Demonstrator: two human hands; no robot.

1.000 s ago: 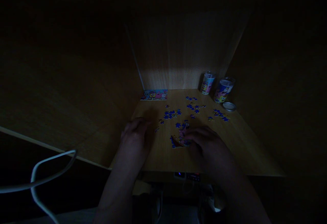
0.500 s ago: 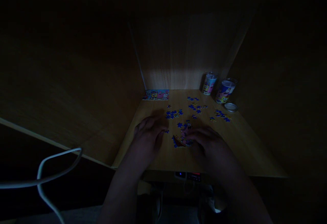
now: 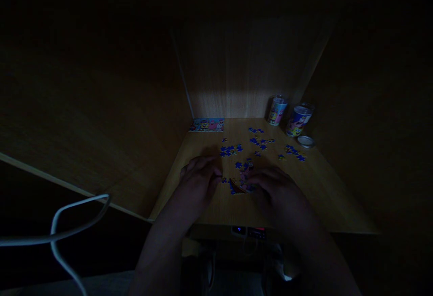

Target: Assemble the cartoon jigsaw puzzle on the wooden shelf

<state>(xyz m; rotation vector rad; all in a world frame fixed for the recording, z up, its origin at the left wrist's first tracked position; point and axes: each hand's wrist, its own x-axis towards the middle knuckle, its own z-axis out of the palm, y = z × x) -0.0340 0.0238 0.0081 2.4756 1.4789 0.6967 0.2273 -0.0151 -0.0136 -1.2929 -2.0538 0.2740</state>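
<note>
In dim light, my left hand [image 3: 199, 181] is closed in a pinch on a small blue jigsaw puzzle piece [image 3: 223, 180], just left of a joined patch of jigsaw puzzle [image 3: 238, 188]. The patch shows brown, pink and blue and lies flat near the front of the wooden board. My right hand [image 3: 275, 187] has its bent fingers closed at the right edge of that patch, covering part of it. A loose blue piece [image 3: 238, 165] rests just above the patch.
Behind the hands lie loose clusters of puzzle pieces [image 3: 230, 150], with more pieces [image 3: 296, 152] to the right. A picture card [image 3: 207, 125] lies at the back left. Two printed cans [image 3: 277, 110] and a round lid [image 3: 306, 141] are at the right. Wooden walls enclose the board. A white cable [image 3: 56, 233] loops at the left.
My left hand has shifted slightly right and nearer, bringing its piece closer to the joined patch. My right hand has stayed almost in place.
</note>
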